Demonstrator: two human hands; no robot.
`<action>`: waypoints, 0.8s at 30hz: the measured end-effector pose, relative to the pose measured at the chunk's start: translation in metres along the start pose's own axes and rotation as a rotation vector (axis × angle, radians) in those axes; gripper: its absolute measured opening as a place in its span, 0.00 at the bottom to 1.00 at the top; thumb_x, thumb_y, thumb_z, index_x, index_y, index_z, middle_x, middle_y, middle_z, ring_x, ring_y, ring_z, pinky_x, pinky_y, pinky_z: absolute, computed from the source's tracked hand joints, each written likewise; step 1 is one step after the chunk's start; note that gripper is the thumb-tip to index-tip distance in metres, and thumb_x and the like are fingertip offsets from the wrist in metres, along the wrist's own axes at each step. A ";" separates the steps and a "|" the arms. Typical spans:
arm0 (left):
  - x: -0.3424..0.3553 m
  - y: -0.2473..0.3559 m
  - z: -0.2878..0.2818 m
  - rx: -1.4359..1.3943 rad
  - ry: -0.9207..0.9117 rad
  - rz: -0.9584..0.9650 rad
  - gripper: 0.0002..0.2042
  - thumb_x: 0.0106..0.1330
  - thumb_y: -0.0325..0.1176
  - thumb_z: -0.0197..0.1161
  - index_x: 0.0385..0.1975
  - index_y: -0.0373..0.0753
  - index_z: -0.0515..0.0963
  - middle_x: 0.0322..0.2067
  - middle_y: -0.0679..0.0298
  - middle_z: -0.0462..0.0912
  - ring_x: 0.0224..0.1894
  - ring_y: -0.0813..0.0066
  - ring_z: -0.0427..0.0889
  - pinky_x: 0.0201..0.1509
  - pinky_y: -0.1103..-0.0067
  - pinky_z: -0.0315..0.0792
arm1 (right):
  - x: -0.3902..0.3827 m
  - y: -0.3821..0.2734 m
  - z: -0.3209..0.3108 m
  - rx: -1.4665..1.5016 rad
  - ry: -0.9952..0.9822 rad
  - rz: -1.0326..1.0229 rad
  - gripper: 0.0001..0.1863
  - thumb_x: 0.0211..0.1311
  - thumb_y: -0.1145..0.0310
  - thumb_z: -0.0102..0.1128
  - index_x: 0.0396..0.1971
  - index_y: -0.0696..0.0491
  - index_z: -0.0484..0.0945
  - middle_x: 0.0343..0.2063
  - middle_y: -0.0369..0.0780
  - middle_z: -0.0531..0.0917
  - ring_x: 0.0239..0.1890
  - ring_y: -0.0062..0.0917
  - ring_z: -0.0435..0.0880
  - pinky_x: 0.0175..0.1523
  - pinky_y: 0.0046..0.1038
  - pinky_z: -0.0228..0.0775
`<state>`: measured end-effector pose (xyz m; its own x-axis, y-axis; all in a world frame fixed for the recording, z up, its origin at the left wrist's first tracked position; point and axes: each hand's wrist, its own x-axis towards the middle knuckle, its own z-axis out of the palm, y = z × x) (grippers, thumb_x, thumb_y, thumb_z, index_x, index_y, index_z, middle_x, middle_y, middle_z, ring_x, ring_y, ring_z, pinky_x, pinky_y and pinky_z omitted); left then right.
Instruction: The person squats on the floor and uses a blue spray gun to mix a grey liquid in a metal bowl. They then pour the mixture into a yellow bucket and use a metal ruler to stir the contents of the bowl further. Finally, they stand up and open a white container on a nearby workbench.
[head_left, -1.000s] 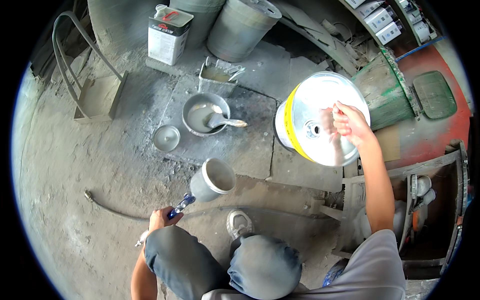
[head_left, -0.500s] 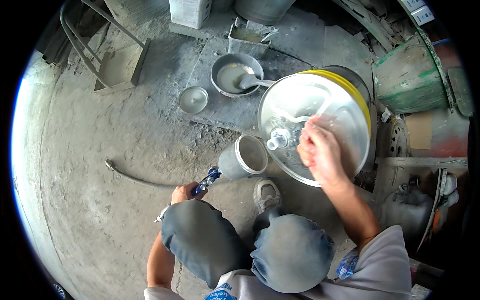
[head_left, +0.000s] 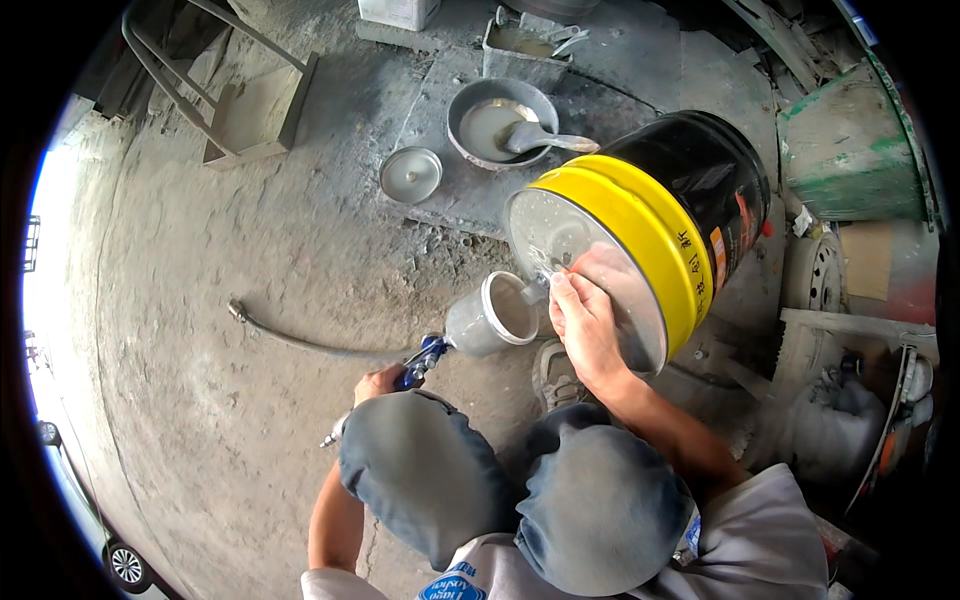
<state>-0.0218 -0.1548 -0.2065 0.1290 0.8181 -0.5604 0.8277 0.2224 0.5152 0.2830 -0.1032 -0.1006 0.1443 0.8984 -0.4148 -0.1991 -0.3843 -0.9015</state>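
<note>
My left hand point(head_left: 378, 383) grips a blue spray gun point(head_left: 422, 362) beside my left knee. The gun's grey cup point(head_left: 470, 328) is tilted, mouth toward the drum. A black drum with a yellow band point(head_left: 715, 175) leans over, its silver lid point(head_left: 540, 225) facing down-left. My right hand point(head_left: 590, 330) is closed on the lid's handle, beside a translucent spout point(head_left: 533, 292) at the cup's rim. I cannot tell whether liquid is flowing.
A bowl point(head_left: 462, 140) with grey liquid and a brush point(head_left: 550, 142), a round lid point(head_left: 410, 175) and a rectangular container point(head_left: 525, 68) sit beyond. A metal carrier point(head_left: 230, 120) is far left, a hose point(head_left: 300, 338) crosses the floor, and a green box point(head_left: 840, 140) stands right.
The drum has tipped down and toward me, its spout meeting the cup. My right hand has moved down and left with it. The cup has shifted right in view.
</note>
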 end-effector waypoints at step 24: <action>0.004 0.002 0.001 0.003 0.043 0.020 0.12 0.58 0.43 0.70 0.35 0.42 0.83 0.25 0.56 0.84 0.29 0.56 0.84 0.36 0.66 0.75 | 0.003 0.002 0.006 0.040 0.021 -0.023 0.17 0.77 0.60 0.48 0.26 0.51 0.68 0.21 0.28 0.66 0.23 0.10 0.63 0.27 0.17 0.56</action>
<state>-0.0194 -0.1515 -0.2081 0.1222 0.8444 -0.5216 0.8269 0.2040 0.5240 0.2768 -0.1001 -0.1031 0.1693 0.9023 -0.3965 -0.2341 -0.3540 -0.9055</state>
